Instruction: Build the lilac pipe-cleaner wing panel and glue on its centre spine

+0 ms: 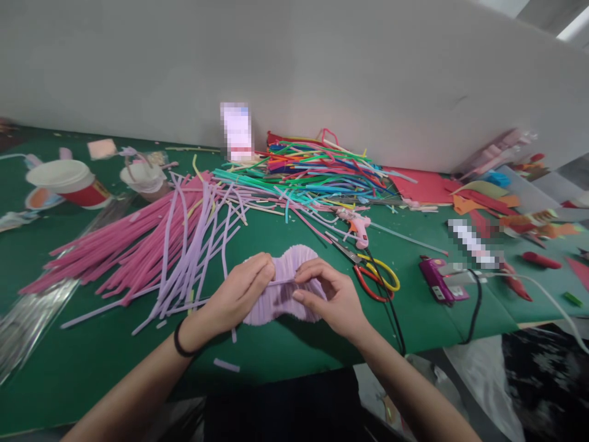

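A lilac, ribbed piece [298,258] with a wavy outline, seemingly made of pipe cleaners laid side by side, is between my hands near the table's front edge. My left hand [246,285] is closed over its left side. A single lilac pipe cleaner [281,283] crosses the piece from my left fingers to my right. My right hand [332,296] pinches that strand's right end between thumb and fingers, over the piece's right side. Scissors [363,264] with red and yellow handles lie just right of my right hand. Loose lilac pipe cleaners [184,258] lie to the left.
Pink pipe cleaners [133,245] spread leftward, and a multicoloured heap [322,166] lies at the back. A pink glue gun [358,228] rests beyond the scissors, its black cord running forward. Paper cups [69,178] stand at left; a purple power strip [442,282] with cables is at right.
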The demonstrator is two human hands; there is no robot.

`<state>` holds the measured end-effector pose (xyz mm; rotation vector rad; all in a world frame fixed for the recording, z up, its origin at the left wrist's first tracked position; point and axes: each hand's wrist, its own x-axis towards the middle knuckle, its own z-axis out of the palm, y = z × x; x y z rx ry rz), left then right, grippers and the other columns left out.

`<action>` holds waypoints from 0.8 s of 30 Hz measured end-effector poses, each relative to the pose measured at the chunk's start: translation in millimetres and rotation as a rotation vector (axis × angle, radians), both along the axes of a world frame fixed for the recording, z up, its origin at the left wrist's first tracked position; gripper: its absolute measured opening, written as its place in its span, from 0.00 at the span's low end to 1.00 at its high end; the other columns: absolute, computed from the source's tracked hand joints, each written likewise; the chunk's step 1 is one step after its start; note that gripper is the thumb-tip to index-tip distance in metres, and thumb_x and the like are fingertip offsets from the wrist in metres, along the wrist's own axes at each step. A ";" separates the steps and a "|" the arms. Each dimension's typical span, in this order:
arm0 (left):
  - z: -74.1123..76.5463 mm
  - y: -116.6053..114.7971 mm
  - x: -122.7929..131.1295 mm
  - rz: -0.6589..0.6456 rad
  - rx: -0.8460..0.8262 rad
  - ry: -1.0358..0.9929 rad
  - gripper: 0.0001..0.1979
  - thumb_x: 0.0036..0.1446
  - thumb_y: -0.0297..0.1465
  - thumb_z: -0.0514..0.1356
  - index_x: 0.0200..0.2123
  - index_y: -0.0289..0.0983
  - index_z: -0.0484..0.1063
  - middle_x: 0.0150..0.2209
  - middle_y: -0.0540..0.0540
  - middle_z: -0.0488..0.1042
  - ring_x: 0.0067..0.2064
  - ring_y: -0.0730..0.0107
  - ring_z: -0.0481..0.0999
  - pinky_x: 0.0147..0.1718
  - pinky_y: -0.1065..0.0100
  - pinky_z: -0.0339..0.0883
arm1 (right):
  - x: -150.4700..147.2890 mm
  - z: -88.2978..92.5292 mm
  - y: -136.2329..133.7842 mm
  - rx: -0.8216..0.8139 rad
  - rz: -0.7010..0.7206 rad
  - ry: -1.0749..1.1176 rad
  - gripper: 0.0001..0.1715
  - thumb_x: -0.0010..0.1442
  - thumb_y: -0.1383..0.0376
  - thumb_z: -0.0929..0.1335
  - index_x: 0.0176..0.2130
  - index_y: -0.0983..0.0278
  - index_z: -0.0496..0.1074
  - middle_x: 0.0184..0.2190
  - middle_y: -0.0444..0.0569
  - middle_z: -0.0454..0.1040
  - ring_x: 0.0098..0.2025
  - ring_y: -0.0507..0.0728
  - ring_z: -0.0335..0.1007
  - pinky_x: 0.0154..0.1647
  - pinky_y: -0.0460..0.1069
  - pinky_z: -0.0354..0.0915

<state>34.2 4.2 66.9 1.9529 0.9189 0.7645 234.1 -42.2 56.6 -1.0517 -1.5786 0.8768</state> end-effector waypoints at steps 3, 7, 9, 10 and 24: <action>-3.8 3.1 -1.2 -0.005 0.073 -0.073 0.19 0.68 0.39 0.48 0.25 0.38 0.64 0.26 0.50 0.64 0.31 0.70 0.65 0.33 0.67 0.61 | 1.4 -0.3 -1.4 -0.047 0.032 0.068 0.10 0.56 0.62 0.73 0.40 0.60 0.76 0.39 0.49 0.75 0.44 0.56 0.72 0.47 0.53 0.69; -3.9 6.2 -1.8 0.010 0.084 -0.214 0.10 0.61 0.36 0.60 0.30 0.38 0.75 0.32 0.47 0.77 0.36 0.68 0.74 0.38 0.67 0.67 | 3.1 -0.8 -1.4 -0.053 0.052 0.112 0.12 0.58 0.63 0.72 0.44 0.58 0.76 0.41 0.49 0.75 0.48 0.57 0.70 0.49 0.53 0.69; -3.1 6.1 -0.9 0.073 0.059 -0.231 0.06 0.58 0.34 0.64 0.32 0.39 0.78 0.33 0.47 0.79 0.36 0.68 0.76 0.37 0.68 0.68 | 2.0 -1.0 -1.6 -0.055 0.069 0.108 0.13 0.59 0.63 0.71 0.46 0.57 0.76 0.44 0.50 0.74 0.52 0.58 0.69 0.53 0.55 0.67; -3.0 5.7 -0.3 0.103 0.047 -0.230 0.06 0.57 0.34 0.64 0.31 0.39 0.79 0.32 0.47 0.80 0.34 0.68 0.77 0.35 0.68 0.69 | 0.9 -1.1 -1.8 -0.061 0.081 0.106 0.14 0.59 0.63 0.71 0.47 0.57 0.76 0.45 0.50 0.73 0.53 0.58 0.68 0.55 0.56 0.66; 4.8 5.2 -6.6 0.003 0.114 -0.121 0.10 0.63 0.32 0.56 0.30 0.37 0.72 0.31 0.50 0.72 0.34 0.72 0.71 0.35 0.71 0.64 | -7.1 7.8 -0.2 -0.143 0.188 0.078 0.18 0.61 0.65 0.69 0.51 0.53 0.75 0.52 0.49 0.70 0.57 0.58 0.65 0.62 0.57 0.59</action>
